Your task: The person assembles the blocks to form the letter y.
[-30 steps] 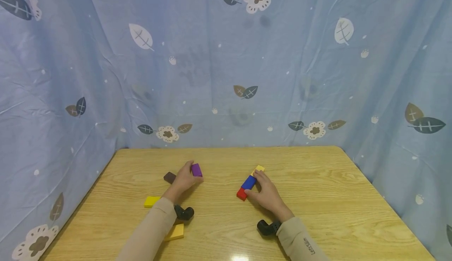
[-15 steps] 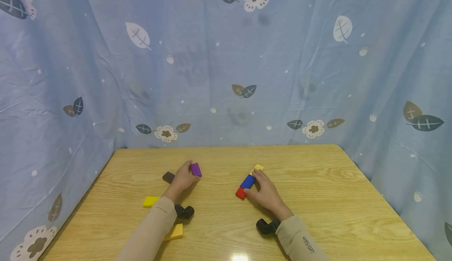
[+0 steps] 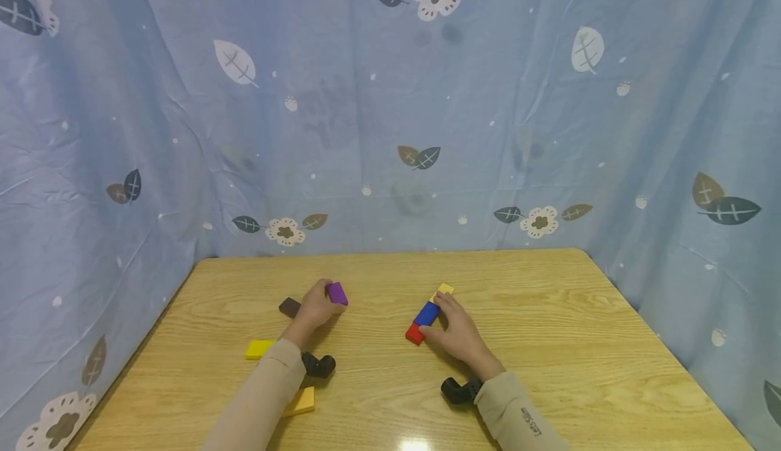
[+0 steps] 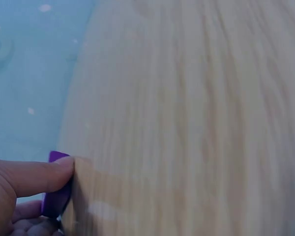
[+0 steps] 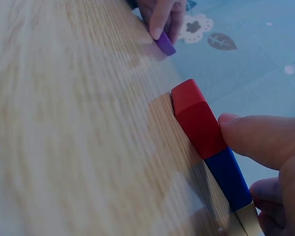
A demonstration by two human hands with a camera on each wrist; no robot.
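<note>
My left hand (image 3: pixel 316 307) pinches a purple block (image 3: pixel 337 293) between thumb and fingers at the left of the table's middle. The left wrist view shows the thumb lying across the purple block (image 4: pixel 58 199), with other fingers below it. To the right, a red block (image 3: pixel 414 334), a blue block (image 3: pixel 426 314) and a pale yellow block (image 3: pixel 445 289) lie end to end in a slanting row. My right hand (image 3: pixel 459 334) touches this row, thumb at the red block (image 5: pixel 199 125) and fingers near the blue and pale yellow ones.
A dark brown block (image 3: pixel 289 307) lies just left of my left hand. Nearer me, a bright yellow block (image 3: pixel 259 349) and an orange-yellow block (image 3: pixel 301 402) are partly covered by the left sleeve. A blue patterned curtain (image 3: pixel 342 132) hangs around the wooden table (image 3: pixel 549 315).
</note>
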